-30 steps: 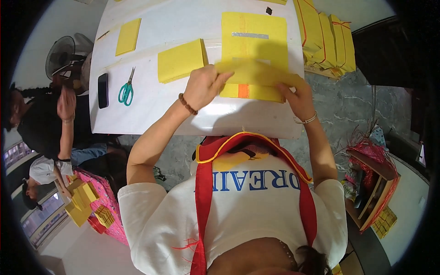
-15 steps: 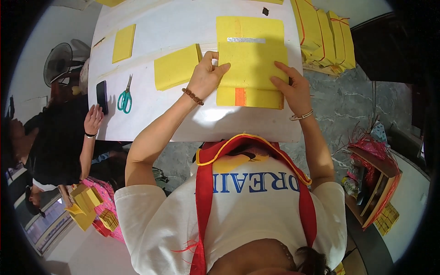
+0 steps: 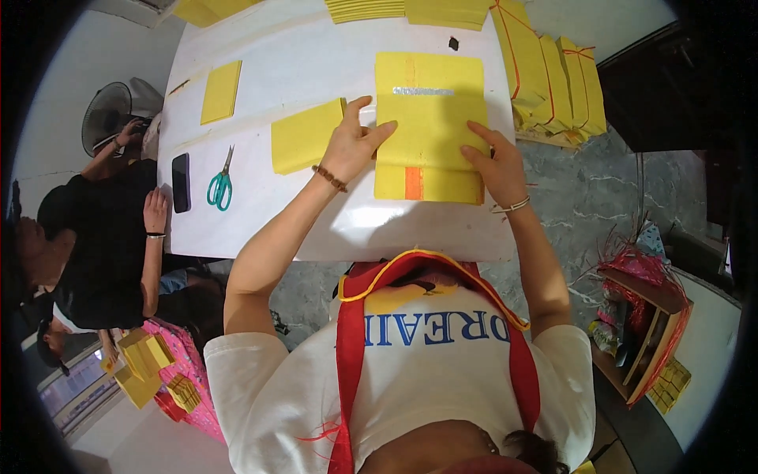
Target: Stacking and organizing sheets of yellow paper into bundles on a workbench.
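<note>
Head view, left hand (image 3: 353, 148): my thumb and pointing finger are wide apart, and the thumb tip is at the left edge of the yellow paper (image 3: 430, 136).
Right hand (image 3: 500, 164): my thumb and pointing finger are apart too, with their tips on the paper's right side; I cannot tell where my other fingertips are.
Paper: it lies between my hands on the white table (image 3: 260, 103), with a silver strip (image 3: 424, 91) near the far end and an orange strip (image 3: 414, 183) near my end.
Yellow pile (image 3: 306, 136): it sits just left of my left hand.
Scissors (image 3: 219, 191): they have green handles, and the tips point away from me.
Phone (image 3: 181, 183): it is dark and lies left of the scissors.
Small pile (image 3: 221, 92): it is yellow and lies farther off.
Other person's hand (image 3: 155, 212): it is at the table's left edge, near the phone.
Tied bundles (image 3: 583, 88): they are yellow with red string, past the table's right edge.
</note>
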Available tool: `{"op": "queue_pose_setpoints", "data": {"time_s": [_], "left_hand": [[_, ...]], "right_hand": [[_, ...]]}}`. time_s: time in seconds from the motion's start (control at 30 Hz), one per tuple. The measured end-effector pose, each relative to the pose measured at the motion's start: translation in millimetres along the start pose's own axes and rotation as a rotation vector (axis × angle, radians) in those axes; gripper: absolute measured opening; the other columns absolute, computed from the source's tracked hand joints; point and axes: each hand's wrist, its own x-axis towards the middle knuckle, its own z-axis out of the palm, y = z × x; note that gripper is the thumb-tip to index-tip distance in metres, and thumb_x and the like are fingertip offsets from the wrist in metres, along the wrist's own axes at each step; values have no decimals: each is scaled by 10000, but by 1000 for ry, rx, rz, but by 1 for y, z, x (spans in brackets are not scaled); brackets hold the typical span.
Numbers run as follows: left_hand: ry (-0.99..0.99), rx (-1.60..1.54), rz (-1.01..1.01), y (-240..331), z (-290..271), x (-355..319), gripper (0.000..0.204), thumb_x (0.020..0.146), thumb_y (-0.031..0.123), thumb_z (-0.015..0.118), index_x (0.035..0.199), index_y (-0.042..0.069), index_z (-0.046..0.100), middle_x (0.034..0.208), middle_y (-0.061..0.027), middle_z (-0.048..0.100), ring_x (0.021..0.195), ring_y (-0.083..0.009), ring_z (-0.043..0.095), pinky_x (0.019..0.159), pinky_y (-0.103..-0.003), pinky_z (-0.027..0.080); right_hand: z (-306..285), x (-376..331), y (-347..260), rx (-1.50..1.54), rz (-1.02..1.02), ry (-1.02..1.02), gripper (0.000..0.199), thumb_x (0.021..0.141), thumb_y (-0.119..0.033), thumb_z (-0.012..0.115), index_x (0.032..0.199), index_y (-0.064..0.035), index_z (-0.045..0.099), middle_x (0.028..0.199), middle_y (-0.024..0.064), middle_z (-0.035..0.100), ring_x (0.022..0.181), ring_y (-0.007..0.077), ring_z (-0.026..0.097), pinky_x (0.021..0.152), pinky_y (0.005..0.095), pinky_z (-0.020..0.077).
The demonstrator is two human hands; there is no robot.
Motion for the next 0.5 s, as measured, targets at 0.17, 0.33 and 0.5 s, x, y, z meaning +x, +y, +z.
{"op": "queue_pose_setpoints", "data": {"time_s": [0.17, 0.33, 0.5], "left_hand": [[216, 600, 922, 11, 6, -8, 462, 828, 221, 629, 1232, 48, 485, 995, -123, 608, 896, -297, 576, 747, -383, 432], [-239, 895, 835, 0, 34, -20, 533, 872, 410, 502, 1314, 118, 444, 1386, -106, 392, 1281, -303, 332, 1038, -476, 252], [-240, 846, 860, -13, 33, -16, 530, 891, 418, 479, 1338, 139, 419, 1418, -92, 346, 1311, -299, 281, 1055, -474, 227]], "right_hand": [[2, -3, 2, 33, 28, 10, 424, 749, -181, 685, 1151, -72, 607, 896, 102, 619, 708, 201, 581, 663, 309, 459], [3, -2, 1, 15, -87, 35, 414, 748, -181, 684, 1138, -61, 608, 939, 125, 604, 751, 247, 586, 657, 311, 460], [3, -17, -15, -534, -307, 156, 477, 818, -306, 613, 1244, -107, 533, 1266, 127, 470, 1101, 267, 490, 885, 461, 374]]}}
